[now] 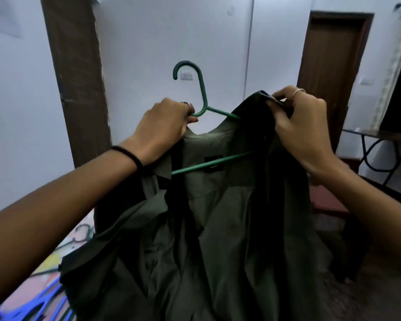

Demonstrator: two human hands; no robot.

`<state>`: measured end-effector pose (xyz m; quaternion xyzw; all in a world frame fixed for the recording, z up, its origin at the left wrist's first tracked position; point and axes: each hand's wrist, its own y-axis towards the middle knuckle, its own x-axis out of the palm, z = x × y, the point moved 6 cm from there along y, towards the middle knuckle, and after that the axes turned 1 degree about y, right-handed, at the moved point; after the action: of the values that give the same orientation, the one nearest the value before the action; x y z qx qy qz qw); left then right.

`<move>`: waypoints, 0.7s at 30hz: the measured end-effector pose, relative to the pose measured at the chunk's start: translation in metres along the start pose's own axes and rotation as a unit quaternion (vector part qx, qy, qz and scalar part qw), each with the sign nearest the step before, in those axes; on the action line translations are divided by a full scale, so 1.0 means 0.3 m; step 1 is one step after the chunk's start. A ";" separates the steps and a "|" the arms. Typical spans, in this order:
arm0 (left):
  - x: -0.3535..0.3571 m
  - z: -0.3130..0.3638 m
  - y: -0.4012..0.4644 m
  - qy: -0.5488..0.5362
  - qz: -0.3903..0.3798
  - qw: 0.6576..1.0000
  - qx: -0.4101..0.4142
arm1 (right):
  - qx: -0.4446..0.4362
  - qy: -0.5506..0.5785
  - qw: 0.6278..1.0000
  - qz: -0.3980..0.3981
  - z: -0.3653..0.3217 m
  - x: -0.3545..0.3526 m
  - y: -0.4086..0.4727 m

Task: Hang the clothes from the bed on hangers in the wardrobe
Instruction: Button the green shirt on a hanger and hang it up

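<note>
A dark olive-green shirt (218,216) hangs open in front of me, its inside and a black neck label facing me. A green plastic hanger (200,89) sits partly inside it, hook up, with its lower bar crossing the neck opening. My left hand (162,128) grips the hanger at the base of the hook together with the shirt's left shoulder. My right hand (296,126) pinches the shirt's right collar edge, lifted above the hanger's right arm, which is hidden in the cloth.
The bed (39,274) with a patterned sheet lies at the lower left, with blue hangers (33,304) on it. A dark wooden post (77,84) stands behind my left hand. A brown door (333,72) and a small metal-legged table (384,137) are at the right.
</note>
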<state>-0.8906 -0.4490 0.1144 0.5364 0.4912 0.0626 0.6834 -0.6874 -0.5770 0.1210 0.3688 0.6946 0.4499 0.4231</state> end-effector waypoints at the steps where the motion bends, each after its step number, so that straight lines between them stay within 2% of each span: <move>1: -0.063 0.002 0.057 -0.003 0.019 1.000 0.003 | -0.016 0.000 1.000 0.006 -0.040 -0.041 0.037; 4: -0.280 0.021 0.226 0.004 0.073 0.997 0.026 | -0.053 -0.016 0.998 0.042 -0.144 -0.180 0.179; 7: -0.501 0.062 0.368 0.008 0.121 0.992 0.039 | -0.075 0.029 0.994 0.070 -0.253 -0.300 0.316; 10: -0.703 0.113 0.459 0.009 0.176 0.983 0.047 | -0.128 0.043 0.991 0.000 -0.386 -0.303 0.386; 13: -0.902 0.186 0.508 0.038 0.239 0.968 0.063 | -0.181 -0.073 0.977 -0.090 -0.488 -0.277 0.430; 16: -1.031 0.253 0.520 0.093 0.297 0.948 0.070 | -0.171 -0.134 0.973 -0.076 -0.533 -0.307 0.484; 17: -1.035 0.268 0.517 0.092 0.303 0.946 0.071 | -0.165 -0.138 0.975 -0.059 -0.539 -0.314 0.487; 19: -0.971 0.273 0.512 0.062 0.249 0.964 0.070 | -0.134 -0.152 0.977 -0.059 -0.524 -0.296 0.475; 21: -0.882 0.262 0.496 0.065 0.184 0.978 0.068 | -0.106 -0.171 0.971 -0.127 -0.492 -0.239 0.424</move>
<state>-0.9018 -0.6019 0.3880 0.6576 0.4304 0.1881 0.5889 -0.7800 -0.6461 0.2936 0.3020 0.6015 0.3934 0.6263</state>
